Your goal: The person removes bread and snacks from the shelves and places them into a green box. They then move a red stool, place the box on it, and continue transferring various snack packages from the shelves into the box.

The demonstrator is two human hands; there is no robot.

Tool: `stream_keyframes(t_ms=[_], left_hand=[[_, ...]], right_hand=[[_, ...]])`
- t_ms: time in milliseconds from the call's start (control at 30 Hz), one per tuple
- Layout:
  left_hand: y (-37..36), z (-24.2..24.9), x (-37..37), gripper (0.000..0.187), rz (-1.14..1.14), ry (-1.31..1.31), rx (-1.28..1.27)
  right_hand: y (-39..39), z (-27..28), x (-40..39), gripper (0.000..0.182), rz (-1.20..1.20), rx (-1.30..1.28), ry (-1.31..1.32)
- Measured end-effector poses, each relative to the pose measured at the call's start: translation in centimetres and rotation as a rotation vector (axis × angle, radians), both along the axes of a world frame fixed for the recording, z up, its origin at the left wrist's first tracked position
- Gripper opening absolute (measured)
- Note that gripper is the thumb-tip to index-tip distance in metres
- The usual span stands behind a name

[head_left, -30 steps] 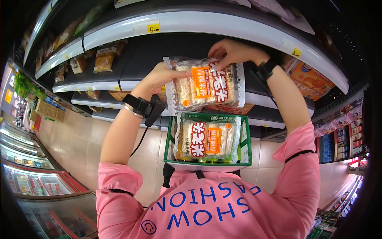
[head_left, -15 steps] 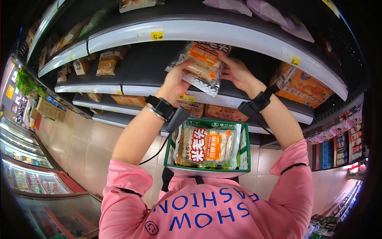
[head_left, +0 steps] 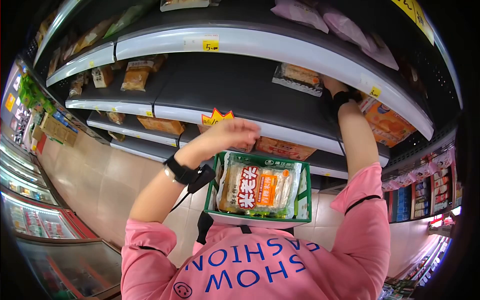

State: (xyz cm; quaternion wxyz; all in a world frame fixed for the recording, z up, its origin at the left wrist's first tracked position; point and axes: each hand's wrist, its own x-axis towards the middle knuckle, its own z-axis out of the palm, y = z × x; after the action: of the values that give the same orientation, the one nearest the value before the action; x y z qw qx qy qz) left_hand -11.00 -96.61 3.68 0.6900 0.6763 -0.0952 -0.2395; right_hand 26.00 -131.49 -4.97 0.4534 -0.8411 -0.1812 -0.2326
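My left hand is held in the air in front of the lower shelf edge, just above a green-rimmed box. Its fingers are stretched out and loosely bent, with nothing in them. A bag of rice rolls with an orange label lies in the box. Under the upper shelf lip, my right hand reaches in at the right end of another clear bag of rice rolls, which rests on the dark shelf. The fingers of that hand are hidden by the shelf lip and the wrist.
The shelf has a white front edge, and a similar edge overhangs it. Orange packages stand at the right, bread packs at the left. A spiky price sign sticks up behind my left hand.
The bag of rice rolls that both hands held has gone onto the shelf at the right. My left hand has let go and dropped back; my right hand has moved right and deeper in.
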Motion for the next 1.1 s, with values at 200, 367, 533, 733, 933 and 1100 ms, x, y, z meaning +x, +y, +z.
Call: stream_keyframes(t_ms=[200, 367, 533, 733, 933, 1100], left_hand=[[1.4, -2.2, -3.5, 0.026, -0.107, -0.219, 0.408], [1.6, -2.8, -4.9, 0.026, -0.066, -0.526, 0.778], [1.3, -3.0, -5.3, 0.027, 0.146, -0.773, 0.814], [1.3, -3.1, -5.3, 0.034, 0.197, -0.585, 0.954], [1.0, -4.1, -5.4, 0.041, 0.196, -0.522, 0.976], [1.1, -5.3, -5.0, 0.034, 0.200, -0.544, 1.031]], right_hand=[[1.1, -0.4, 0.6, 0.036, 0.021, 0.150, 0.079], [2.5, -0.6, 0.4, 0.035, 0.031, 0.316, 0.181], [3.2, -0.2, 1.4, 0.034, 0.030, 0.473, 0.306], [4.0, -1.1, -0.7, 0.033, 0.021, 0.669, 0.428], [4.5, 1.9, -4.1, 0.042, 0.080, 0.453, 0.628], [4.4, 0.8, -3.6, 0.040, 0.048, 0.450, 0.624]])
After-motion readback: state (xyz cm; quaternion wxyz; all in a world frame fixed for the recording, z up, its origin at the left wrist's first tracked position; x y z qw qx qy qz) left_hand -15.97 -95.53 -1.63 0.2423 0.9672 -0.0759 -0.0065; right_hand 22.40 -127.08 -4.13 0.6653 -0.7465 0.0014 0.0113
